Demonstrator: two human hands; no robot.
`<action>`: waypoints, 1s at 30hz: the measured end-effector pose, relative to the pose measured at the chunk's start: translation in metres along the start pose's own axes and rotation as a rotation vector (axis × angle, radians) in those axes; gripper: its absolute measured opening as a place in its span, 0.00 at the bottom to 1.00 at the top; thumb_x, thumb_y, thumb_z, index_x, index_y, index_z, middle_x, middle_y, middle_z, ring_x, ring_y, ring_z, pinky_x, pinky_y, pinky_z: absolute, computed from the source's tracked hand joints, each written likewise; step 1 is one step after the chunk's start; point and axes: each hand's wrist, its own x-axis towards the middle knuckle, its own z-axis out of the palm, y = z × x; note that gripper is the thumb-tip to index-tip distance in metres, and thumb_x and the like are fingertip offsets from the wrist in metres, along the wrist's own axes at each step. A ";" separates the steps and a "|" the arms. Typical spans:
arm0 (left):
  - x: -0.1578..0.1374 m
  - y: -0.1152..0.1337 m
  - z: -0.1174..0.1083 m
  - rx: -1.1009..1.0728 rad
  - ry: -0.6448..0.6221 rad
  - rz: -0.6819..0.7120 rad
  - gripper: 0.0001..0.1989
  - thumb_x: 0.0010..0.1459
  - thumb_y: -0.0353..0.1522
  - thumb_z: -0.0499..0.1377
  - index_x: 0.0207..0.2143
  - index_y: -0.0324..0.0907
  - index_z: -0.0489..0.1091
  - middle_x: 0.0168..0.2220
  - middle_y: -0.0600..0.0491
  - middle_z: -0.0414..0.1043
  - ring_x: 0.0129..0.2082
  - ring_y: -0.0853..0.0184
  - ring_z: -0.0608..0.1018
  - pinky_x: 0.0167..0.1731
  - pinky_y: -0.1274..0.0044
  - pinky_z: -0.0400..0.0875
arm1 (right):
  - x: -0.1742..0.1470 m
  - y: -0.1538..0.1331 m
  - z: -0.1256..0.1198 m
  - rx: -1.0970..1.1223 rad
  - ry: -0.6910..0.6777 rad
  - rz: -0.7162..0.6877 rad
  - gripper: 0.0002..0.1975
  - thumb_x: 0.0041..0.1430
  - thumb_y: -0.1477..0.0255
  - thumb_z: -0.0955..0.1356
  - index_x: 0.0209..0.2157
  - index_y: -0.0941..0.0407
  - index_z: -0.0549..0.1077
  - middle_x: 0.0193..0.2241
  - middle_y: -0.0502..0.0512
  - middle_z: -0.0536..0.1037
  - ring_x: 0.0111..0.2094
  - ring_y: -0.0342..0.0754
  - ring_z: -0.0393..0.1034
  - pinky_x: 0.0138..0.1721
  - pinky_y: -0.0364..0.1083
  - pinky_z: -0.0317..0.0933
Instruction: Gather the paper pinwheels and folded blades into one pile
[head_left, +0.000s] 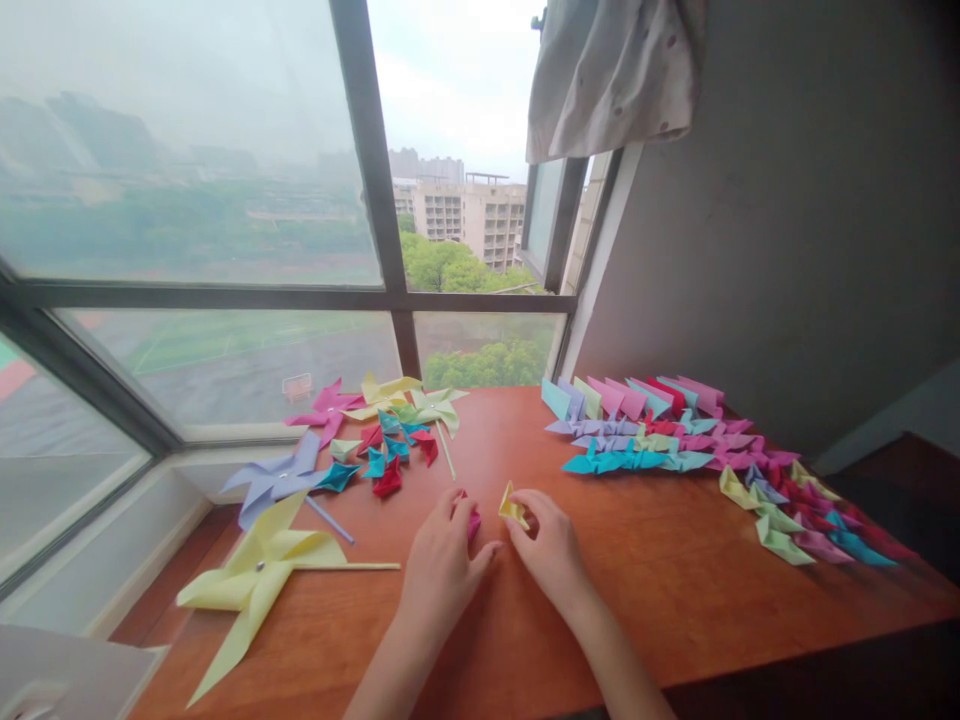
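Two big pinwheels lie at the left of the wooden surface (pixel 675 580): a yellow pinwheel (pixel 259 580) nearest, a lavender pinwheel (pixel 274 480) behind it. Further back sit a pink pinwheel (pixel 328 408), a pale yellow-green pair and a cluster of small folded pieces (pixel 386 455), too bunched to count. At centre the left hand (pixel 442 565) curls over a pink folded piece (pixel 474 522), while the right hand (pixel 551 545) pinches a yellow folded piece (pixel 513 506) at its fingertips. Right of them, well apart, rows of folded paper units (pixel 645 425) overlap, too many to count.
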 end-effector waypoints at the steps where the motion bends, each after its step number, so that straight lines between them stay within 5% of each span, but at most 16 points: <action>1: 0.002 0.002 0.001 0.023 -0.008 -0.002 0.16 0.52 0.30 0.63 0.45 0.43 0.69 0.55 0.42 0.68 0.52 0.53 0.74 0.50 0.62 0.69 | -0.002 0.003 -0.003 0.001 0.003 0.008 0.11 0.54 0.76 0.65 0.39 0.55 0.75 0.38 0.57 0.78 0.36 0.50 0.73 0.35 0.46 0.71; 9: 0.000 -0.011 -0.006 0.067 0.058 0.080 0.12 0.60 0.23 0.51 0.39 0.43 0.72 0.46 0.45 0.75 0.45 0.58 0.78 0.46 0.67 0.74 | -0.005 0.001 0.001 -0.014 -0.019 0.013 0.11 0.53 0.77 0.65 0.38 0.55 0.75 0.38 0.57 0.78 0.37 0.51 0.73 0.36 0.46 0.71; 18: -0.016 -0.074 -0.063 0.224 0.332 -0.040 0.11 0.60 0.31 0.52 0.43 0.42 0.71 0.49 0.45 0.73 0.46 0.55 0.77 0.47 0.64 0.73 | 0.016 -0.033 0.045 0.048 -0.079 -0.048 0.15 0.50 0.80 0.66 0.41 0.54 0.76 0.40 0.56 0.78 0.39 0.50 0.74 0.40 0.48 0.71; 21: -0.018 -0.086 -0.072 0.301 0.317 -0.081 0.14 0.59 0.34 0.52 0.44 0.41 0.71 0.49 0.42 0.72 0.44 0.53 0.78 0.45 0.63 0.74 | 0.021 -0.046 0.059 0.102 -0.111 -0.100 0.20 0.48 0.80 0.68 0.45 0.54 0.75 0.48 0.57 0.76 0.49 0.52 0.71 0.51 0.51 0.67; 25: -0.018 -0.076 -0.062 0.360 0.318 -0.029 0.15 0.59 0.35 0.53 0.47 0.39 0.71 0.52 0.39 0.70 0.48 0.50 0.76 0.48 0.60 0.72 | 0.020 -0.044 0.053 0.086 -0.105 -0.111 0.22 0.49 0.79 0.69 0.48 0.54 0.74 0.52 0.58 0.74 0.54 0.52 0.68 0.58 0.54 0.62; 30: -0.010 -0.036 -0.035 0.233 0.298 0.076 0.14 0.60 0.32 0.55 0.48 0.42 0.69 0.53 0.41 0.69 0.53 0.51 0.72 0.53 0.58 0.68 | 0.018 -0.008 0.001 0.021 0.078 -0.039 0.18 0.54 0.75 0.67 0.48 0.54 0.74 0.48 0.59 0.76 0.49 0.53 0.72 0.44 0.50 0.72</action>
